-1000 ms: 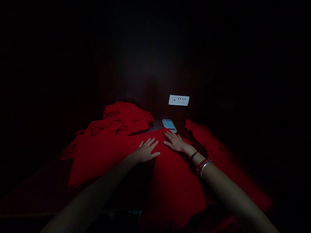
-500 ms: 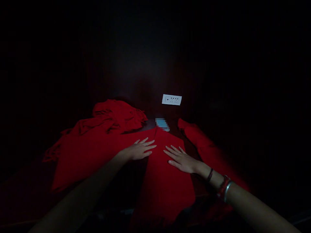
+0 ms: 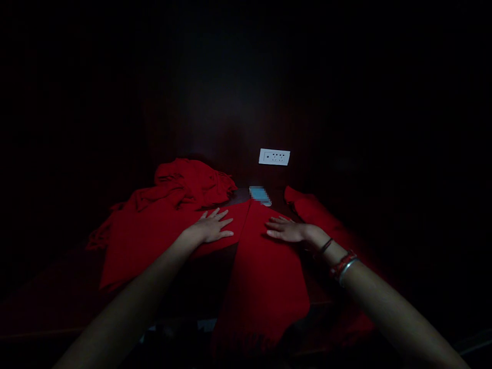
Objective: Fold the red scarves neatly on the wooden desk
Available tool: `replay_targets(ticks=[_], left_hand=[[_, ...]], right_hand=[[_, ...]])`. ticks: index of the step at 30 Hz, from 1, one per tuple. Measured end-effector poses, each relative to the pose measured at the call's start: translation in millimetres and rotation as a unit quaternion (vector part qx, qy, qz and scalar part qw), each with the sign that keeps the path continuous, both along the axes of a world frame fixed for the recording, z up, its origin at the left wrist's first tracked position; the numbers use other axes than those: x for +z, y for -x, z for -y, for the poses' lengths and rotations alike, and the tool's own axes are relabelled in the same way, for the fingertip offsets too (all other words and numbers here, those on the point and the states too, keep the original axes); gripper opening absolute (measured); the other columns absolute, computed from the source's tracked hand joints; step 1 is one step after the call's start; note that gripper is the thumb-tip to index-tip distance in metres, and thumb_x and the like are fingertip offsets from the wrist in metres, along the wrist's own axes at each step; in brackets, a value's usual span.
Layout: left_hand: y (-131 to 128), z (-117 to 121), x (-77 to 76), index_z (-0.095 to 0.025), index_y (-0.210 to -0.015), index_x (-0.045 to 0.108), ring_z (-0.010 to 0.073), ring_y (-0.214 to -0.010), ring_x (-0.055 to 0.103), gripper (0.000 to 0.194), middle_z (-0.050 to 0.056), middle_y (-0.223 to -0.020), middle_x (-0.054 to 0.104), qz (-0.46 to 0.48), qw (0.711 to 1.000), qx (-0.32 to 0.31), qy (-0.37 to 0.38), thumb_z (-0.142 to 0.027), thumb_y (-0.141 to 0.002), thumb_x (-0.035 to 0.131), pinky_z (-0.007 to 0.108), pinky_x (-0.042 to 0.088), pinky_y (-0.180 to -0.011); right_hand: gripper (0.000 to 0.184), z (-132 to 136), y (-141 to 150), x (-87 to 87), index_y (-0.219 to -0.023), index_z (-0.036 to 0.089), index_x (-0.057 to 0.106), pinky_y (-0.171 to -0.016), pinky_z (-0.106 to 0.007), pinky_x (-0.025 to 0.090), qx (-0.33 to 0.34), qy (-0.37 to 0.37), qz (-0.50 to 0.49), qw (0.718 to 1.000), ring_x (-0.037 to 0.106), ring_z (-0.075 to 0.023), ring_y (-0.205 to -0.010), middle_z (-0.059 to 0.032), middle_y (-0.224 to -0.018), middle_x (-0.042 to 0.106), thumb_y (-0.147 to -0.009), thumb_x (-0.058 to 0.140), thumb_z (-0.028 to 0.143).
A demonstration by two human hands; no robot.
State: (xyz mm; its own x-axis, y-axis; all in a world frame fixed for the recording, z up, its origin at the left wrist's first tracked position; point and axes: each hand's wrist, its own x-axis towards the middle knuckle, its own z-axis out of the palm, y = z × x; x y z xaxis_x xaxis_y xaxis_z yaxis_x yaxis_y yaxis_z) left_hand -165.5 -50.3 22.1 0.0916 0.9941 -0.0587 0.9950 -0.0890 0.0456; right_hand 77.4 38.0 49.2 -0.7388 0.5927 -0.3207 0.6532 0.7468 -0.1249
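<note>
A red fringed scarf (image 3: 265, 282) lies flat on a dark table, folded at an angle near the back, with one length hanging over the front edge and another running left. My left hand (image 3: 213, 227) rests on the left length, palm down and fingers spread. Over the upper part of the front length is my right hand (image 3: 286, 229), fingers stretched to the left; whether its palm touches the cloth I cannot tell. Neither hand grips anything. Bracelets circle my right wrist.
A crumpled red fringed cloth (image 3: 192, 179) is heaped at the back left. Another red cloth (image 3: 317, 207) lies along the right. A blurred pale-blue flat object (image 3: 260, 196) sits behind the fold. On the dark wall is a white socket plate (image 3: 274, 157). The surroundings are very dark.
My left hand has slid left and slightly back along the cloth. My right hand has moved farther back, its fingers now closer together. The view has shifted slightly.
</note>
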Motion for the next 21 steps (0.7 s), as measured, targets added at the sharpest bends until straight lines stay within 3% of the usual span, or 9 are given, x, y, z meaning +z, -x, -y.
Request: replay_targets(ticks=[2,4,9,12,14,16,18,21], left_hand=[[5.4,4.5,8.3,-0.025,-0.125,0.026,0.0294,-0.122,0.002,0.065,0.006,-0.135,0.009,-0.014,0.998,0.067,0.005,-0.061,-0.072,0.03,0.052,0.009,-0.092],[7.8,6.6,13.4,-0.025,-0.127,0.022,0.0289,-0.122,0.002,0.066,0.006,-0.136,0.006,-0.017,0.995,0.102,0.004,-0.061,-0.072,0.028,0.051,0.01,-0.092],[9.0,18.7,15.4,-0.024,-0.126,0.025,0.0306,-0.121,0.0,0.065,0.006,-0.136,0.005,-0.065,0.983,0.17,0.029,-0.06,-0.072,0.033,0.053,0.006,-0.092],[23.9,51.1,19.0,-0.024,-0.124,0.029,0.0293,-0.121,-0.003,0.061,0.004,-0.136,0.006,-0.116,0.971,0.199,-0.066,-0.054,-0.072,0.039,0.052,0.003,-0.093],[44.6,82.9,23.0,-0.023,-0.125,0.029,0.0311,-0.121,0.0,0.061,0.006,-0.135,0.009,-0.12,0.945,0.267,-0.146,-0.05,-0.072,0.042,0.053,0.007,-0.092],[70.4,115.7,26.3,-0.018,-0.127,0.025,0.0365,-0.118,0.013,0.068,0.015,-0.133,0.017,-0.058,0.902,0.384,-0.188,-0.052,-0.071,0.043,0.056,0.019,-0.087],[95.0,141.9,27.2,-0.014,-0.128,0.021,0.0366,-0.108,0.035,0.08,0.021,-0.122,0.036,0.083,0.881,0.443,-0.147,-0.052,-0.064,0.051,0.051,0.033,-0.081],[118.3,159.7,24.2,-0.02,-0.122,0.032,0.0248,-0.09,0.054,0.076,0.012,-0.106,0.054,0.352,0.852,0.371,-0.111,-0.044,-0.057,0.062,0.035,0.046,-0.072]], right_hand=[[0.072,-6.1,20.8,8.3,-0.129,0.02,0.017,-0.097,-0.044,0.006,0.001,-0.046,-0.054,0.997,0.003,-0.0237,-0.123,-0.0056,-0.136,0.01,-0.072,0.014,0.064],[0.073,-8.8,43.4,4.7,-0.13,0.02,0.012,-0.097,-0.044,0.005,0.004,-0.085,-0.096,0.992,0.001,-0.0233,-0.123,-0.0046,-0.136,0.006,-0.072,0.016,0.064],[0.074,-8.5,76.3,-36.7,-0.13,0.02,0.008,-0.096,-0.048,0.003,-0.01,-0.055,-0.076,0.996,-0.001,-0.0249,-0.123,-0.0027,-0.136,0.002,-0.072,0.01,0.065],[0.073,-12.9,76.8,-49.5,-0.13,0.022,0.008,-0.095,-0.049,0.002,-0.017,-0.044,-0.07,0.996,-0.001,-0.0254,-0.122,-0.0018,-0.136,0.001,-0.071,0.009,0.065],[0.073,-15.8,77.5,-48.3,-0.13,0.022,0.009,-0.094,-0.05,0.003,-0.021,-0.039,-0.079,0.996,0.001,-0.0264,-0.122,-0.0027,-0.136,0.004,-0.071,0.011,0.065],[0.071,-14.9,83.1,-42.5,-0.13,0.021,0.012,-0.094,-0.051,0.005,-0.018,-0.053,-0.117,0.992,0.004,-0.027,-0.122,-0.0052,-0.136,0.008,-0.073,0.017,0.063],[0.069,-8.2,94.2,-34.6,-0.129,0.018,0.018,-0.094,-0.049,0.009,0.002,-0.079,-0.172,0.982,0.009,-0.0268,-0.122,-0.0086,-0.135,0.015,-0.074,0.027,0.058],[0.057,11.3,117.6,-23.1,-0.122,0.013,0.034,-0.095,-0.038,0.02,0.066,-0.08,-0.25,0.963,0.025,-0.0227,-0.117,-0.0119,-0.128,0.031,-0.075,0.039,0.044]])
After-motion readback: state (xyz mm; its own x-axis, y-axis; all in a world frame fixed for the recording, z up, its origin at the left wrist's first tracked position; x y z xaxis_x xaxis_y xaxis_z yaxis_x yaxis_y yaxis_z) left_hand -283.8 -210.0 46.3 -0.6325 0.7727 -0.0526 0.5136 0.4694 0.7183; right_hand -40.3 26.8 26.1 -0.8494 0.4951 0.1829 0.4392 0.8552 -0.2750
